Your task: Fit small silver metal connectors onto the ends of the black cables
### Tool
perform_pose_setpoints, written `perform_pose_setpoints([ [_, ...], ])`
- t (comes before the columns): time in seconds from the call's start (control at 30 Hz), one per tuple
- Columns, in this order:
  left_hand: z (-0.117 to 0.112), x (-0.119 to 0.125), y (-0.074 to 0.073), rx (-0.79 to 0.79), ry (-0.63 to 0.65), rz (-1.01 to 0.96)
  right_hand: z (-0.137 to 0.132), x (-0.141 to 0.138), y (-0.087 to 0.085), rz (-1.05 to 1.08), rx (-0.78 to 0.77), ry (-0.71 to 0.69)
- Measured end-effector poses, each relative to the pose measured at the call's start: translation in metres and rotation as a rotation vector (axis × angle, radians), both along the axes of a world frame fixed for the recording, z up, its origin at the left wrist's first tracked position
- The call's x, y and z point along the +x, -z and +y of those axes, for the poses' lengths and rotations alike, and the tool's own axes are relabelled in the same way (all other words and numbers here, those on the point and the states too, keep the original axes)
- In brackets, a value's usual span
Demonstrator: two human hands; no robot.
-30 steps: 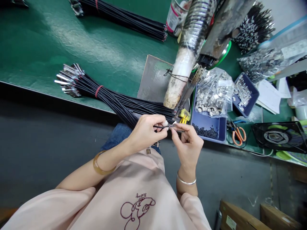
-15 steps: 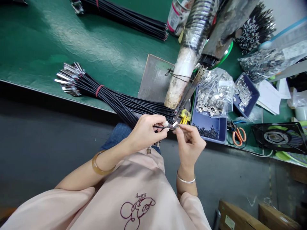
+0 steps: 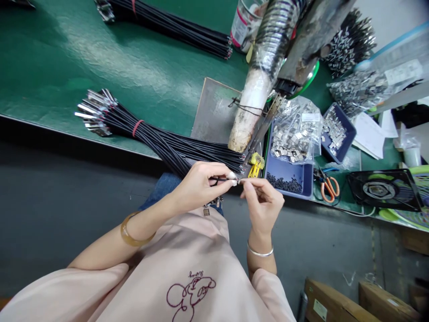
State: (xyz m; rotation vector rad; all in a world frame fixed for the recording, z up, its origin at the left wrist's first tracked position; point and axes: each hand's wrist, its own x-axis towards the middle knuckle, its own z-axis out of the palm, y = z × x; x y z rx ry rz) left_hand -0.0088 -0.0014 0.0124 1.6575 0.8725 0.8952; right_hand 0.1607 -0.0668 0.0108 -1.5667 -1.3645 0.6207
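My left hand pinches a thin black cable near its end, with thumb and forefinger together. The cable's tip points right, toward my right hand. My right thumb and forefinger are pressed together at that tip, and what lies between them is too small to make out. Behind my left hand, a bundle of black cables tied with a red band lies on the bench, its metal plugs at the left. Below my left hand hangs a metal USB plug, close to my lap.
A soldering iron and a taped duct slant down just beyond my hands. To the right are a blue tray with bagged metal shells, orange-handled pliers and a black fan. Another cable bundle lies farther back.
My right fingertips have drawn slightly closer to my left ones at the cable's tip. A shiny metal piece that showed above the fingertips no longer shows there. The view has shifted slightly.
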Motion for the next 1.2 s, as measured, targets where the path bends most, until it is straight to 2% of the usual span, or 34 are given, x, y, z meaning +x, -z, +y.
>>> perform_pose_setpoints([
  [0.1,-0.001,0.004,-0.002,-0.131,-0.056,-0.075,-0.006,0.003,-0.005,0.081,0.162,0.111],
  [0.2,0.000,0.008,-0.003,-0.221,-0.083,-0.111,-0.007,0.004,-0.007,0.028,0.212,0.173],
  [0.3,0.002,0.010,-0.003,-0.261,-0.104,-0.114,-0.003,0.002,-0.003,-0.046,0.166,0.087],
  [0.4,0.001,0.013,-0.003,-0.270,-0.125,-0.115,0.005,0.001,0.003,-0.030,0.111,-0.002],
  [0.7,0.001,0.021,0.000,-0.171,-0.205,-0.036,0.016,0.006,0.000,-0.145,0.170,-0.048],
  [0.9,0.003,0.023,-0.003,-0.143,-0.243,-0.046,0.022,0.006,-0.005,-0.184,0.189,-0.058],
  [1.2,0.004,0.021,-0.004,-0.217,-0.177,-0.056,0.018,0.007,-0.007,-0.246,0.188,-0.092],
])
